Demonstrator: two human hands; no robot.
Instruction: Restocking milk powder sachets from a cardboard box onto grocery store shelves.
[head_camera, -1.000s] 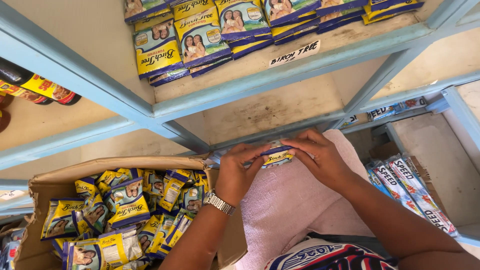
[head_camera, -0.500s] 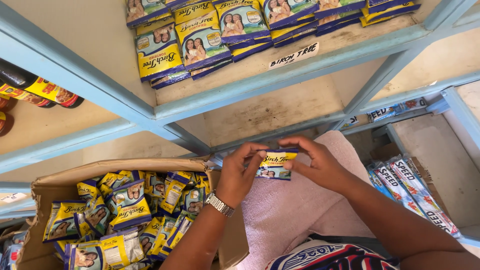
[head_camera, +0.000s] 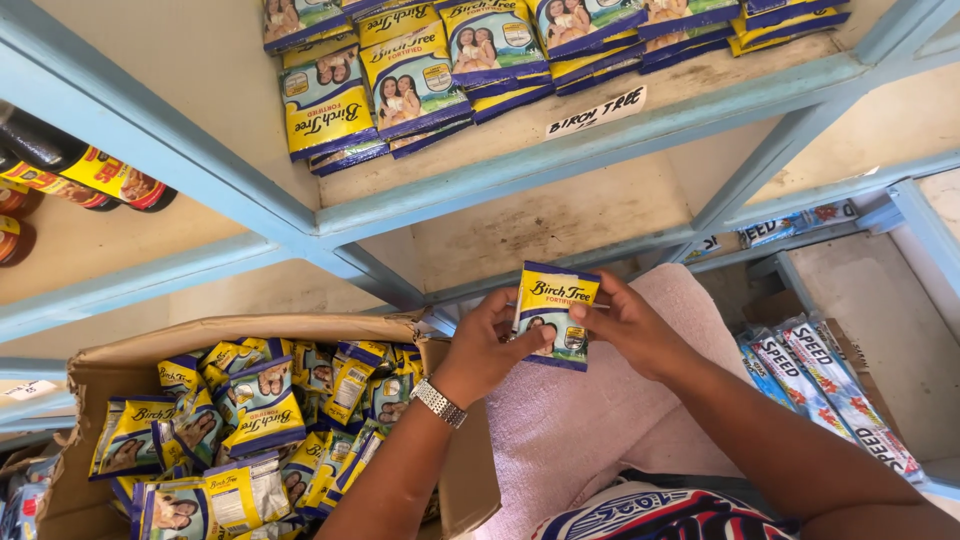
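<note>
Centrally, both hands are pinching one small yellow-and-blue sachet (head_camera: 553, 314) above the pink cloth (head_camera: 590, 420): the left hand (head_camera: 487, 343) is closing on its left edge, the right hand (head_camera: 632, 325) on its right edge. It is probably handling as light, soft and slightly slick, so holding the sealed side edges suits it. The cardboard box (head_camera: 250, 330) of like sachets is lying left of the cloth.
</note>
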